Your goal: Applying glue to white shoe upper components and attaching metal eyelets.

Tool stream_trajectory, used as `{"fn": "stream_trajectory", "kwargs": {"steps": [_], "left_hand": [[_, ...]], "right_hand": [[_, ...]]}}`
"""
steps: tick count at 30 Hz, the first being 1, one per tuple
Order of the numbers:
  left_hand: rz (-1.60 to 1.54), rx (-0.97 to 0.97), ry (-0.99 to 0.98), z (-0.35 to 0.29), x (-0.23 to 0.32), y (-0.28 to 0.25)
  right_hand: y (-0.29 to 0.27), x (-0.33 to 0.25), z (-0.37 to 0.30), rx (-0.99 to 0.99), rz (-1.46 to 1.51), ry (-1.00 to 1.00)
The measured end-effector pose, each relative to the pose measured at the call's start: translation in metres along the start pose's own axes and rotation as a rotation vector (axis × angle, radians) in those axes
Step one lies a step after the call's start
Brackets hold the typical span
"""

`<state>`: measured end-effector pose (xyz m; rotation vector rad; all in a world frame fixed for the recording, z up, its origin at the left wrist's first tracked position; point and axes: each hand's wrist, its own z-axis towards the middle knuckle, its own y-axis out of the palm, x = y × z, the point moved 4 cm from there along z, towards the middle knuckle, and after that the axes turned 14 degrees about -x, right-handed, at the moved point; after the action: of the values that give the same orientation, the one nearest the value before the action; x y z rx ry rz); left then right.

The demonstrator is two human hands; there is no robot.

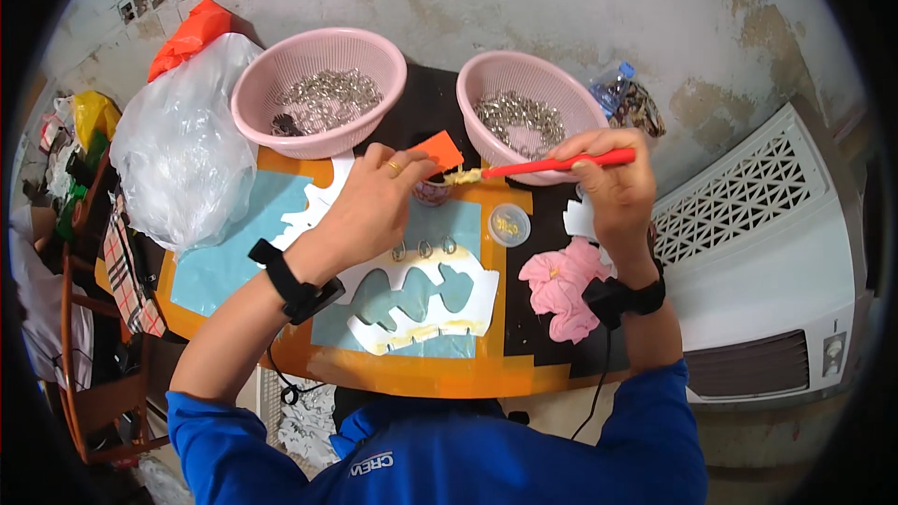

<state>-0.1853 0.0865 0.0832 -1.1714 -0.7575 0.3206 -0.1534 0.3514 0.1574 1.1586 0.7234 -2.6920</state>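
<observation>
My right hand (613,189) grips the red handle of a brush (547,165). Its tip, coated in thick yellowish paste, rests over the mouth of a small round jar (431,193). My left hand (374,201), wearing a ring, has its fingers closed at the jar's side; an orange flat piece (440,151) stands just behind these fingers, and its contact with them is unclear. Below lies a white cut-out sheet (482,299) with curved openings and yellowish paste along its edges. Several small metal rings (426,249) sit along its upper edge.
Two pink baskets (245,98) (475,84) of metal pieces stand at the back. A clear plastic bag (182,150) bulges at left. A small clear cup (509,224) and pink cloth (564,290) lie right of the sheet. A white slatted appliance (748,252) stands far right.
</observation>
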Motion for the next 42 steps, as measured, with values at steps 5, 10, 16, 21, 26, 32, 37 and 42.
{"fn": "stream_trajectory", "kwargs": {"steps": [5, 10, 16, 21, 26, 32, 37, 42], "left_hand": [[0.074, 0.014, -0.045, 0.011, -0.022, 0.018], [0.024, 0.02, -0.031, 0.012, -0.025, 0.015], [-0.026, -0.01, -0.036, 0.012, -0.029, 0.011], [-0.042, -0.028, -0.051, 0.014, -0.029, 0.012], [-0.045, -0.027, -0.046, 0.014, -0.029, 0.013], [-0.068, 0.0, -0.027, 0.014, -0.034, 0.015], [-0.009, 0.016, -0.012, 0.014, -0.038, 0.016], [0.001, 0.002, -0.008, 0.015, -0.038, 0.015]], "right_hand": [[0.015, 0.009, 0.023, -0.095, -0.077, 0.025], [0.03, 0.016, 0.032, -0.186, -0.207, 0.034], [0.049, 0.037, 0.039, -0.28, -0.297, 0.14], [0.042, 0.057, 0.041, -0.22, -0.16, 0.242], [0.026, 0.083, 0.037, -0.109, 0.009, 0.281], [0.007, 0.102, 0.028, 0.145, 0.283, 0.475], [0.001, 0.099, 0.017, 0.242, 0.326, 0.465], [-0.007, 0.087, 0.013, 0.241, 0.3, 0.389]]}}
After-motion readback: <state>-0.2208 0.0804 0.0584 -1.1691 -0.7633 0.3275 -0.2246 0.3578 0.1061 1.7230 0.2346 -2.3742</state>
